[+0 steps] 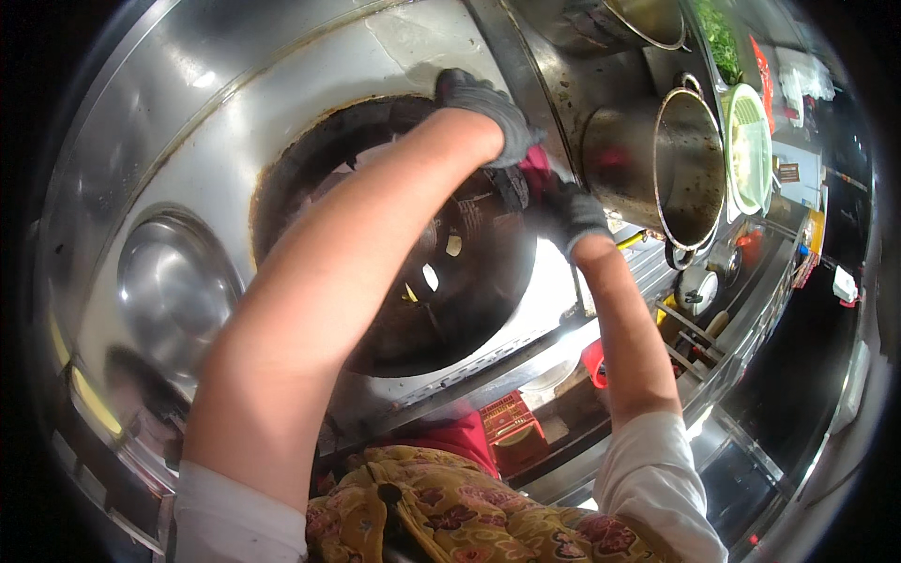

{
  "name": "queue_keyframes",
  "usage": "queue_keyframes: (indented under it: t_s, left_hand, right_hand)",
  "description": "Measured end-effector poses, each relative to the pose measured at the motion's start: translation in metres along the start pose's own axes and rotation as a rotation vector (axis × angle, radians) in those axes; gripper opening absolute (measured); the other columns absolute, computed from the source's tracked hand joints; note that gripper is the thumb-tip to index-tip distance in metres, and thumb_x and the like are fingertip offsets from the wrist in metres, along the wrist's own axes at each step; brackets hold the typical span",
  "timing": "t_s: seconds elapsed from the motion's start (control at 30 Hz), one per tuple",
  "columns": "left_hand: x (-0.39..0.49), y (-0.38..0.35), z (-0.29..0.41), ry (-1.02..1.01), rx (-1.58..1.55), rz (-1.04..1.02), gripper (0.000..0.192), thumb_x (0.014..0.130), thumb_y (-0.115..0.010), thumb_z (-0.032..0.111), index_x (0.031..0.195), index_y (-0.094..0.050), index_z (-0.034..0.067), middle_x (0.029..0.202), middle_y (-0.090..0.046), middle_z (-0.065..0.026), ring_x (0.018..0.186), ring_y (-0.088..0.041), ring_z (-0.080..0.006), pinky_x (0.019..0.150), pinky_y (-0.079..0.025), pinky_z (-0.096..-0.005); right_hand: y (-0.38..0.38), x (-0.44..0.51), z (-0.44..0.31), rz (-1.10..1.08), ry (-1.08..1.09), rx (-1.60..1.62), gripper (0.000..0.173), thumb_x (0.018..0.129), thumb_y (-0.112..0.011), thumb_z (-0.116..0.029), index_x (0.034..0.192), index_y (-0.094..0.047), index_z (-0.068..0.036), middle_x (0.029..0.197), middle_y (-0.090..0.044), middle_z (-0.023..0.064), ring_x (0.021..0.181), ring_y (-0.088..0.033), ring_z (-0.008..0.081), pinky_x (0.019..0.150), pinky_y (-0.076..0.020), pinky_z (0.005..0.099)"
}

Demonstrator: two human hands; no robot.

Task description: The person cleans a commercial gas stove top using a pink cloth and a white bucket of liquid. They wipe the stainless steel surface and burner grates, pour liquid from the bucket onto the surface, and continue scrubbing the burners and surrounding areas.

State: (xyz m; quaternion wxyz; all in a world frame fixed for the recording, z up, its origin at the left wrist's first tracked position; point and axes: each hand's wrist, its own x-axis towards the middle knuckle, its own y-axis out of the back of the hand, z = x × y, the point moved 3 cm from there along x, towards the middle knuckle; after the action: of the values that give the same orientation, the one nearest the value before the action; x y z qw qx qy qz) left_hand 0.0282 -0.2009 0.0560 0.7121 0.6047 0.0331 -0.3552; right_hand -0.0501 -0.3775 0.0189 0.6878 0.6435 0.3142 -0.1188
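A large, blackened round wok [457, 331] sits in the steel cooktop, with small pale scraps inside. My left hand [486, 116], in a dark grey glove, is bent over its far right rim; its palm side and fingertips are hidden. My right hand [577, 211], also gloved, is closed at a magenta cloth [535, 165] at the right side of the wok. The cloth bunches between both hands and reaches the left glove's edge. My left forearm crosses above the wok and hides part of its inside.
Right of the wok stands a tall steel pot [623, 158], with a green basket [747, 151] beyond it. Leafy greens [718, 42] lie at the top right. A steel bowl [176, 281] is at the left. A red crate [517, 433] sits below the counter edge.
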Motion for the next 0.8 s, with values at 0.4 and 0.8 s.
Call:
queue_keyframes:
  t_s: [0.4,0.8]
  left_hand:
    - [0.004,0.001,-0.026,-0.024,-0.042,-0.021,0.051,0.1,-0.031,0.05,0.132,-0.062,0.025,0.131,-0.062,-0.0104,0.122,-0.058,-0.0303,0.107,-0.036,-0.0488]
    - [-0.157,-0.045,-0.215,0.417,0.038,-0.108,0.034,0.095,-0.043,0.02,0.116,-0.068,0.012,0.124,-0.064,-0.0155,0.112,-0.062,-0.0357,0.094,-0.05,-0.0462]
  right_hand:
    - [0.04,0.017,-0.016,0.04,-0.189,0.125,0.029,0.086,-0.06,-0.031,0.104,-0.072,-0.012,0.096,-0.07,0.0193,0.094,-0.067,0.0372,0.082,-0.0531,0.0438]
    - [0.095,0.201,-0.234,0.202,0.404,0.1,0.033,0.091,-0.058,-0.035,0.116,-0.069,-0.018,0.114,-0.066,0.0199,0.106,-0.063,0.0379,0.093,-0.0501,0.043]
